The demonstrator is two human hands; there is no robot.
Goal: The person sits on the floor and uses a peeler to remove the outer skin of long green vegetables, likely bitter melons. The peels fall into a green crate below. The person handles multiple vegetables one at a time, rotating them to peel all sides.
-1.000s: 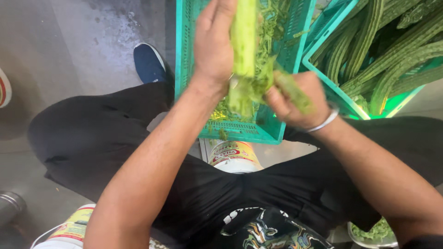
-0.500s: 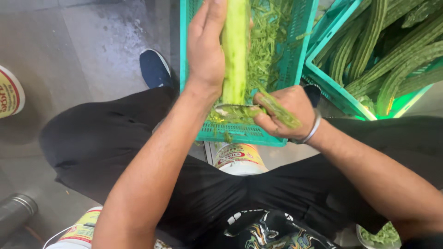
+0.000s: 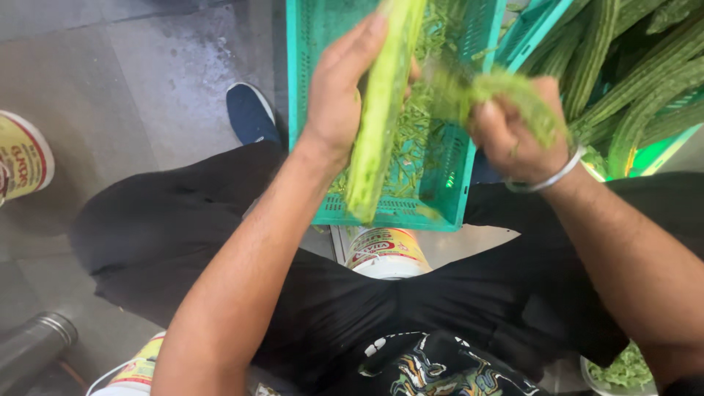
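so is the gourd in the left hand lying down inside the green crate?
No: the left hand holds the peeled gourd up above the green crate, which contains only peel scraps.

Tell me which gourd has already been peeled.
The pale, smooth green gourd in the left hand, over the teal plastic crate; the ridged dark green gourds at right remain unpeeled.

One head-worn camera looks steeply down, close over the lap.
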